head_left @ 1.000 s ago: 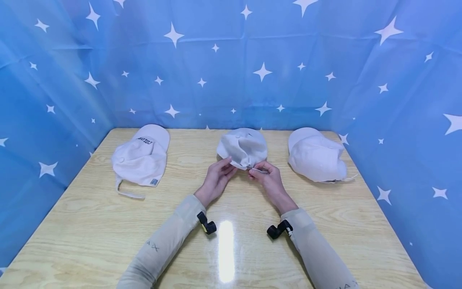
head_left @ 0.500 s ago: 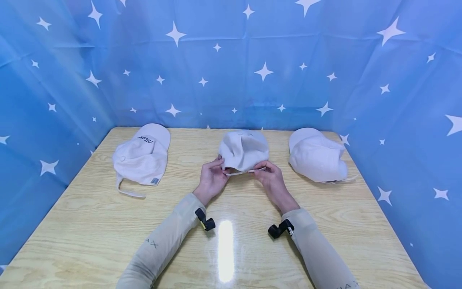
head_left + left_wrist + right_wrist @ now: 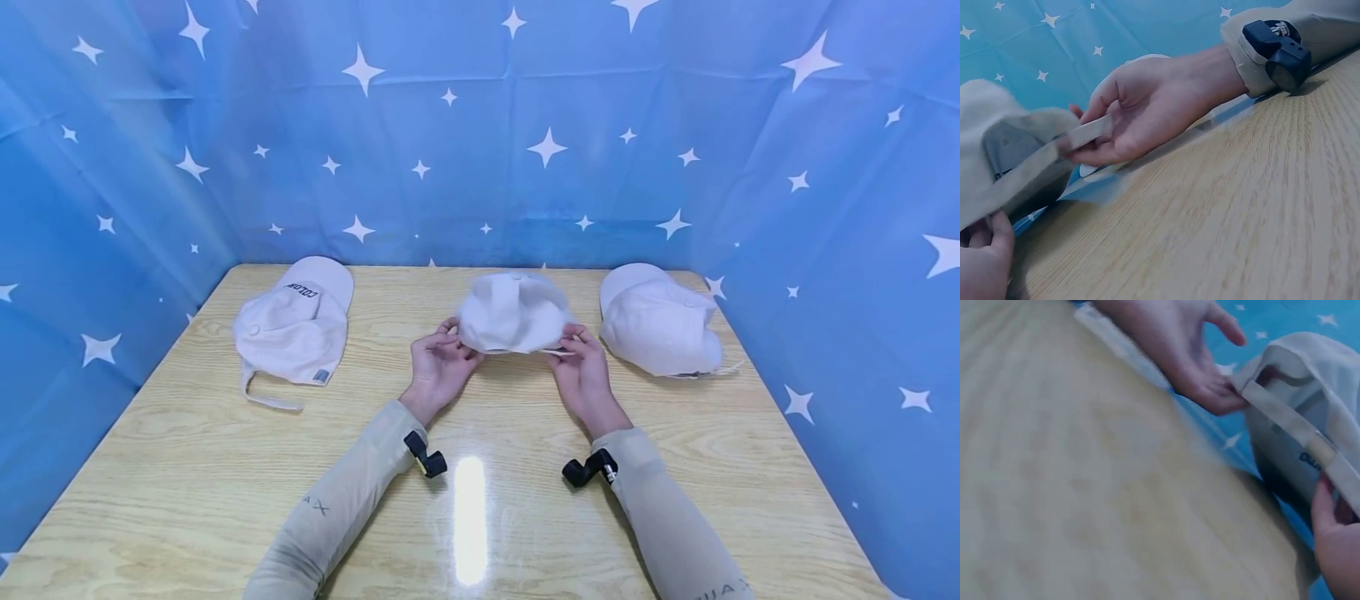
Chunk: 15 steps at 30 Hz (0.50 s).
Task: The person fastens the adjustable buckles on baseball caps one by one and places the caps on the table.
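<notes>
Left hand (image 3: pixel 440 367) and right hand (image 3: pixel 583 375) are gripping the central cap (image 3: pixel 513 317); at frame left, another cap (image 3: pixel 292 337) is showing "COLO", its ending unclear.

Premises consistent with a staged recording booth. Evidence: blue fabric backdrop (image 3: pixel 480 192) printed with white four-pointed stars (image 3: pixel 547 148), enclosing three sides; pale wood-grain tabletop (image 3: pixel 187 467); small black cameras (image 3: pixel 435 464) at beige fabric cuffs (image 3: pixel 390 435).

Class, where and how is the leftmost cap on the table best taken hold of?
That cap is probably best pinched by its brim, coming from the right: the brim juts out smooth and unfolded, while the crown sags in folds and the strap trails loose on the near side.
</notes>
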Available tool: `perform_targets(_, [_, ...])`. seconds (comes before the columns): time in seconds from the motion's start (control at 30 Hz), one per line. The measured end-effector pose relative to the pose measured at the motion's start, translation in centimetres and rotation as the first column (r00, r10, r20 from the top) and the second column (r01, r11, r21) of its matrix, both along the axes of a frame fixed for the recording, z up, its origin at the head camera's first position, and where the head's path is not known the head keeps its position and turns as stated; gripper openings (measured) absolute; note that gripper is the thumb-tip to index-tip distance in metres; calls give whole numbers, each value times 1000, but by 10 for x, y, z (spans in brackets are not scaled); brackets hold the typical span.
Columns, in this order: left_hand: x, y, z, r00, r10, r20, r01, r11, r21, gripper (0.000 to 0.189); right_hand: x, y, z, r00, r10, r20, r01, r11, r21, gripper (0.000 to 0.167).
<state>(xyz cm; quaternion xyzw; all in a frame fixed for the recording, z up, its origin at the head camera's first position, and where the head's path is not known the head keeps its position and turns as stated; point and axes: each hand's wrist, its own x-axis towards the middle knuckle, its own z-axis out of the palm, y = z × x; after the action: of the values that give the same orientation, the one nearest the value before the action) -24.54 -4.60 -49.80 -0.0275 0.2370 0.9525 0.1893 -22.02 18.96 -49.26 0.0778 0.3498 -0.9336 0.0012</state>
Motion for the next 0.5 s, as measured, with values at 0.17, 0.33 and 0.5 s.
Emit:
perform_targets(0.17, [-2,3,1,999,-20,-38,16,995,-103,46,-4,17,3,993,-91,78,92,996,-4,30])
perform_targets(0.33, [-6,7,1,990,-107,-87,88,975,-206,57,-4,25,8,973,-166,162,119,956,267,23])
perform_targets(0.5, [-13,13,0,975,-180,-127,140,952,-273,59,0,28,19,958,-193,211,71,875,479,22])
